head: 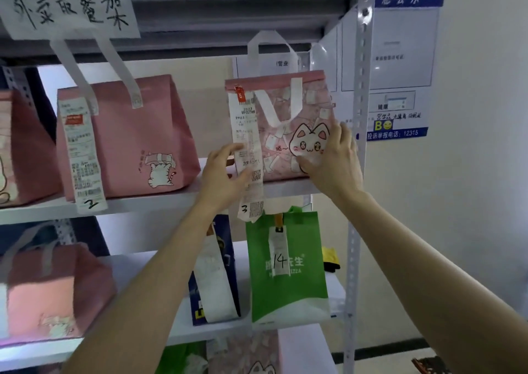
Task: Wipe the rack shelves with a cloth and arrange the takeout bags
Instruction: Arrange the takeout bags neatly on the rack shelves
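Left hand (225, 173) and right hand (334, 162) grip the closed pink cat bag (281, 148) by its sides on the shelf (160, 199).

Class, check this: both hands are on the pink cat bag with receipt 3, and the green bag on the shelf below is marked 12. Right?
No. The head view shows the green bag marked 14, not 12. The left hand and right hand are on the pink cat bag with receipt 3.
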Tool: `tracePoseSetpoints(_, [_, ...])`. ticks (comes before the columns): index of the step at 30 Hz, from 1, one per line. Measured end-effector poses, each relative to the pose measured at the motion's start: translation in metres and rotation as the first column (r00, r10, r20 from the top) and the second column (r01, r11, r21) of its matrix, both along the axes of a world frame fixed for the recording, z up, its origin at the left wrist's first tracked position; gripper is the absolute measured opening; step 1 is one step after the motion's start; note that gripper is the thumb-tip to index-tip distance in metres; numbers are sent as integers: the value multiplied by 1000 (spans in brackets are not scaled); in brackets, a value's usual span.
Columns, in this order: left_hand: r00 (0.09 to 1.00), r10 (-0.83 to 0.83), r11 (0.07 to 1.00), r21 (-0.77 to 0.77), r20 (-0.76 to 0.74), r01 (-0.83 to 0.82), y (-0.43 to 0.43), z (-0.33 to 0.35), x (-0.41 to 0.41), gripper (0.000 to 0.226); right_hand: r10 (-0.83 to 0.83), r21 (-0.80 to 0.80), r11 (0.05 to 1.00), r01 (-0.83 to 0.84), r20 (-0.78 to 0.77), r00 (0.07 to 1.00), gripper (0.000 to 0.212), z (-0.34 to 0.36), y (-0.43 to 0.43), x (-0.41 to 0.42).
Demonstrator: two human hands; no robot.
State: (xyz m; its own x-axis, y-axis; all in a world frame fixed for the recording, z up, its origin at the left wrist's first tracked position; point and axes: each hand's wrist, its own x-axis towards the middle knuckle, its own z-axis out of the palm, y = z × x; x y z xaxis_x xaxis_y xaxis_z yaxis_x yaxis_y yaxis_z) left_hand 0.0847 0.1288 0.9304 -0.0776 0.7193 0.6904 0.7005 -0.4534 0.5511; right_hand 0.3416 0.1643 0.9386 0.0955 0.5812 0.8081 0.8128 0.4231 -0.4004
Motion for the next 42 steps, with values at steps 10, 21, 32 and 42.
tracePoseSetpoints(10, [992, 64, 997, 38, 105, -69, -5, -4, -5, 57, 176, -278, 926, -256, -282, 943, 81, -11, 29, -3])
tracePoseSetpoints(21, [972, 206, 963, 151, 109, -221, -9, -23, -26, 57, 260, -222, 926, -306, -214, 942, 59, -16, 22, -27])
tracePoseSetpoints(32, [965, 234, 960, 132, 116, -249, -12, -21, -20, 60, 245, -219, 929, -299, -243, 939, 51, -1, 11, -24])
tracePoseSetpoints(42, [958, 286, 933, 229, -11, -276, -45, -20, -15, 62, 87, -42, 995, -94, -131, 988, 39, -9, -22, -15])
